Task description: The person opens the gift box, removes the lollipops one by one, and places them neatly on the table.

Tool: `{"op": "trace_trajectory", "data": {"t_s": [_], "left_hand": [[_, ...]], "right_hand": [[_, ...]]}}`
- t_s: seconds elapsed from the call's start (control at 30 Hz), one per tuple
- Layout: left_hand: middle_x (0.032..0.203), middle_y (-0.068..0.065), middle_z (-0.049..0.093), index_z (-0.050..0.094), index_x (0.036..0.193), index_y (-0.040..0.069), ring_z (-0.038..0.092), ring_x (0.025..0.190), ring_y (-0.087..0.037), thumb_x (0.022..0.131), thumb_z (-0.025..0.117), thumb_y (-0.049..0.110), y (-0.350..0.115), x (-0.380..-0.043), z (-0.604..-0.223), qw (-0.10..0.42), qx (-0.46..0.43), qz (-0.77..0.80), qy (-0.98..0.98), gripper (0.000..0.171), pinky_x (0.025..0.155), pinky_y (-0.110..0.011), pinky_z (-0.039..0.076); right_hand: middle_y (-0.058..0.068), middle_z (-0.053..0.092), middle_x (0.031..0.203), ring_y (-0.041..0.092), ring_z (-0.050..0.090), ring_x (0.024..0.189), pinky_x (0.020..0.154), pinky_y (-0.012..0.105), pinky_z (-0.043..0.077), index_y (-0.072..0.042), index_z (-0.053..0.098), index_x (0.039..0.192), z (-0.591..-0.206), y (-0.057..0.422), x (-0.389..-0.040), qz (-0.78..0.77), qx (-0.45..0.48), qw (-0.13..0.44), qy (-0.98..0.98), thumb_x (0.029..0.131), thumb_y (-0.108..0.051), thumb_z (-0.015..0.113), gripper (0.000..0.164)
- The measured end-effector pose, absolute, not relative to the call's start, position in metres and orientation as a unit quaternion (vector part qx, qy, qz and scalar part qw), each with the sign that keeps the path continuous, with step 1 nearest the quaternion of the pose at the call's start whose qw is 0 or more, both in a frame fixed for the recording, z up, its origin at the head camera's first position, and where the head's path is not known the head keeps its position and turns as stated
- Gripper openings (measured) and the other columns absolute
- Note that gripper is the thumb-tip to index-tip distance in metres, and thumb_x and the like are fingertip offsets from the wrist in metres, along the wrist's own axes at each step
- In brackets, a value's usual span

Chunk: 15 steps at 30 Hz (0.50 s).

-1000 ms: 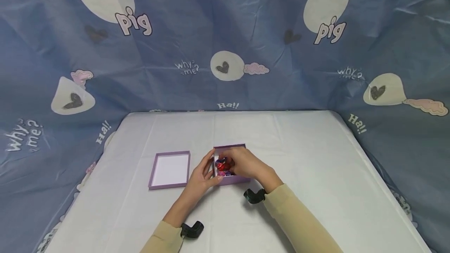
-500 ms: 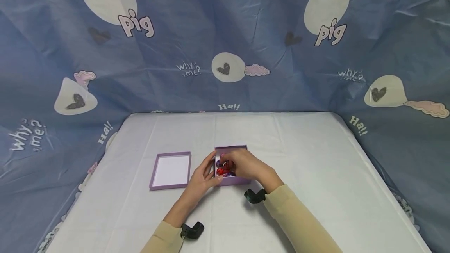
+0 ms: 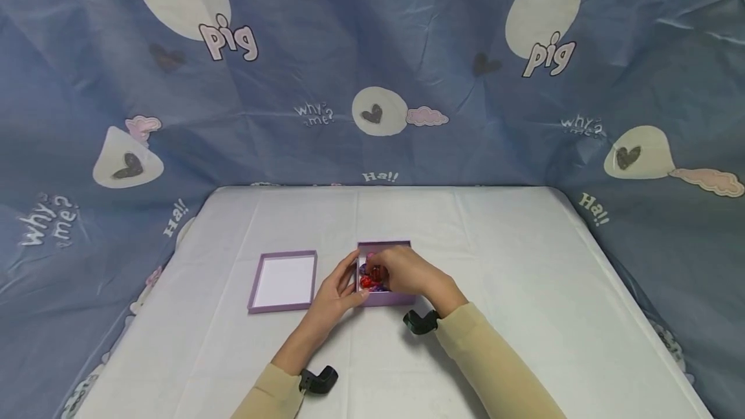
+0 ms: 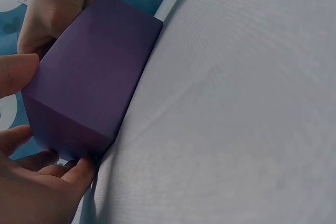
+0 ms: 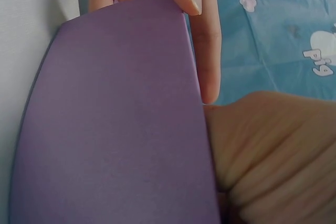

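Note:
A purple box (image 3: 388, 299) stands at mid-table, its top uncovered. Small shiny red, pink and dark purple pieces (image 3: 365, 282), which look like wrapped candies, lie inside. My left hand (image 3: 333, 293) holds the box's left side. Its thumb lies at the near rim corner and its fingers against the left wall, as the left wrist view shows around the box (image 4: 94, 72). My right hand (image 3: 401, 270) reaches over the rim with bent fingers among the pieces. A dark red piece shows beside its fingertips; whether they pinch it is hidden. The box wall (image 5: 115, 114) blocks the right wrist view.
Left of the box lies a shallow square purple lid (image 3: 285, 282), white inside facing up. White cloth covers the table (image 3: 512, 264). A blue printed curtain (image 3: 302, 147) hangs behind and along both sides.
My right hand's fingers have shifted slightly inside the box, and the red pieces lie differently among the others. My left hand keeps its place on the box. The head view has shifted slightly.

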<state>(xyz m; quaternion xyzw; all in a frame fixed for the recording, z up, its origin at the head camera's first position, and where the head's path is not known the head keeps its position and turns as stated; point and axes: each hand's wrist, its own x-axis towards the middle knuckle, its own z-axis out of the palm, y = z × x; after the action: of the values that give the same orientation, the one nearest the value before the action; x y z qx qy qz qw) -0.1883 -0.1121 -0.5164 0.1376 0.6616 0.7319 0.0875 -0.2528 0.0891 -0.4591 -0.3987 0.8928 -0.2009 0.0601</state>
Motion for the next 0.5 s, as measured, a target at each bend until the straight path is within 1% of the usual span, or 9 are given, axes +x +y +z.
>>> {"op": "trace_trajectory", "data": {"t_s": [0.1, 0.3, 0.37, 0.5], "left_hand": [[0.166, -0.003, 0.017, 0.027, 0.16, 0.016, 0.014, 0.152, -0.023, 0.093, 0.068, -0.002, -0.1119, -0.1885, -0.5169, 0.092, 0.134, 0.732, 0.662, 0.081, 0.118, -0.036, 0.026], [0.166, -0.001, 0.018, 0.028, 0.16, 0.017, 0.014, 0.152, -0.023, 0.094, 0.069, 0.0, -0.1126, -0.1869, -0.5161, 0.091, 0.133, 0.73, 0.664, 0.08, 0.119, -0.038, 0.024], [0.166, -0.001, 0.018, 0.028, 0.16, 0.017, 0.014, 0.152, -0.022, 0.094, 0.068, 0.0, -0.1128, -0.187, -0.516, 0.091, 0.132, 0.73, 0.665, 0.079, 0.119, -0.037, 0.024], [0.166, -0.001, 0.018, 0.029, 0.16, 0.018, 0.015, 0.152, -0.023, 0.094, 0.069, 0.001, -0.1125, -0.1873, -0.5163, 0.09, 0.126, 0.724, 0.672, 0.08, 0.119, -0.035, 0.025]], "right_hand": [[0.001, 0.068, 0.081, 0.01, 0.054, 0.067, 0.063, 0.024, 0.048, -0.011, 0.072, 0.094, -0.4574, 0.0886, -0.2517, -0.203, -0.4, 0.065, 0.891, 0.077, 0.012, 0.076, 0.029], [0.005, 0.072, 0.088, 0.013, 0.063, 0.071, 0.063, 0.022, 0.052, -0.007, 0.075, 0.106, -0.4558, 0.0891, -0.2511, -0.256, -0.392, 0.093, 0.879, 0.077, 0.015, 0.075, 0.037], [0.004, 0.072, 0.086, 0.011, 0.062, 0.069, 0.061, 0.022, 0.052, -0.008, 0.075, 0.104, -0.4564, 0.0894, -0.2523, -0.257, -0.388, 0.091, 0.881, 0.077, 0.014, 0.074, 0.036], [-0.003, 0.07, 0.079, 0.005, 0.059, 0.065, 0.06, 0.021, 0.051, -0.011, 0.077, 0.092, -0.4589, 0.0903, -0.255, -0.238, -0.386, 0.068, 0.889, 0.077, 0.009, 0.074, 0.025]]}}
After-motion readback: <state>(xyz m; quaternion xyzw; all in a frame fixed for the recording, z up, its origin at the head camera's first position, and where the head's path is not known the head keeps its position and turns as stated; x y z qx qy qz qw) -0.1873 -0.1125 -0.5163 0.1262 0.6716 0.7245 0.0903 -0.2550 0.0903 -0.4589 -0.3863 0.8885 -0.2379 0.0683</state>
